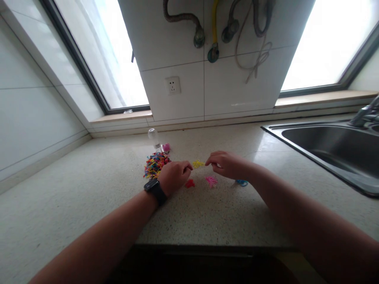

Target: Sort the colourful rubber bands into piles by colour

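Observation:
My left hand (177, 174), with a black watch on the wrist, reaches in beside a mixed pile of coloured rubber bands (154, 163) and partly covers it. Its fingers are curled in, tips at the left edge of a small yellow rubber band pile (198, 163). From the other side comes my right hand (225, 163), fingers bent and drawn together near the same yellow pile. Whatever either hand pinches is too small to make out. Closer to me lie a red pile (190, 183), a pink pile (211, 181) and a blue pile (242, 183), the last partly behind my right forearm.
Behind the mixed pile are a clear plastic bottle (153, 136) and a pink object (166, 147). A steel sink (319, 138) is set into the speckled counter (97, 189) at right. The tiled wall carries a socket (173, 85) and pipe fittings.

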`<state>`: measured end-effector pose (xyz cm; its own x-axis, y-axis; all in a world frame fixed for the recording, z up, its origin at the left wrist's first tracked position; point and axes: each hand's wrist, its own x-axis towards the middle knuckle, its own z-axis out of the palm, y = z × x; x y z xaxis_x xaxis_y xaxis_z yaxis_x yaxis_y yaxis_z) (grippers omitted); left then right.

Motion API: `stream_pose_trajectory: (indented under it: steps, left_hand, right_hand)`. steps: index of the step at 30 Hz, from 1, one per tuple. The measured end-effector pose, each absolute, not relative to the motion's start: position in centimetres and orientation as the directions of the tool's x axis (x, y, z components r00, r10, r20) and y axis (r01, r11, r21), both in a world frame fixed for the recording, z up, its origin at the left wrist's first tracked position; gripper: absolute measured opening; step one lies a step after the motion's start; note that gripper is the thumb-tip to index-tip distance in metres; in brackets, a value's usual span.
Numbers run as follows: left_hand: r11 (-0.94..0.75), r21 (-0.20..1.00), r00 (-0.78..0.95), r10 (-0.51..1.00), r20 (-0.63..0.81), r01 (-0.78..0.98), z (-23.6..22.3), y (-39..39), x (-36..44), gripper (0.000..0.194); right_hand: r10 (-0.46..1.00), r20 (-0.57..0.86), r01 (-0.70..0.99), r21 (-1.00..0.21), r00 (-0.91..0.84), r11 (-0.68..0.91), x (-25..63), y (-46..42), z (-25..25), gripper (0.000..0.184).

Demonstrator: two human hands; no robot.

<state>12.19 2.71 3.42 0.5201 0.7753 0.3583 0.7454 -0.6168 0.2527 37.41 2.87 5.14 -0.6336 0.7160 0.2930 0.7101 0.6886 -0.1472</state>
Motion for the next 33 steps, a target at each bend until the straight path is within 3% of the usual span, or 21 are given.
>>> stream_pose_trajectory:
  steps: [3,8,15,18,24,33]
  left_hand:
    - [-0.71,0.276,0.637,0.703,0.316,0.647,3.8,2.2,12.0,0.026]
    - [-0.901,0.31,0.89,0.384,0.247,0.303,4.7,-0.7,13.1,0.025]
    - [-0.865,0.501,0.957,0.12,0.263,-0.029,3.6,-5.9,15.6,0.022]
    - [-0.861,0.502,0.966,0.059,0.253,-0.079,2.7,-6.9,16.0,0.02]
    - [-0.918,0.39,0.97,0.024,0.241,-0.074,2.1,-7.2,16.1,0.018]
    - [-0.911,0.406,0.971,0.022,0.24,-0.079,2.0,-7.1,16.0,0.018]
  right_hand:
    - [0.727,0.32,0.72,-0.166,-0.607,0.674,38.5,3.0,5.4,0.029]
    - [0.734,0.361,0.736,-0.164,-0.575,0.657,39.6,3.1,5.8,0.028]
    - [0.726,0.356,0.733,-0.146,-0.588,0.664,39.5,2.9,5.7,0.027]
    - [0.726,0.353,0.731,-0.148,-0.59,0.666,39.6,3.0,5.5,0.027]
    - [0.731,0.325,0.738,-0.127,-0.6,0.663,39.5,3.0,5.4,0.026]
    - [0.74,0.299,0.74,-0.139,-0.602,0.658,39.0,2.8,5.4,0.026]
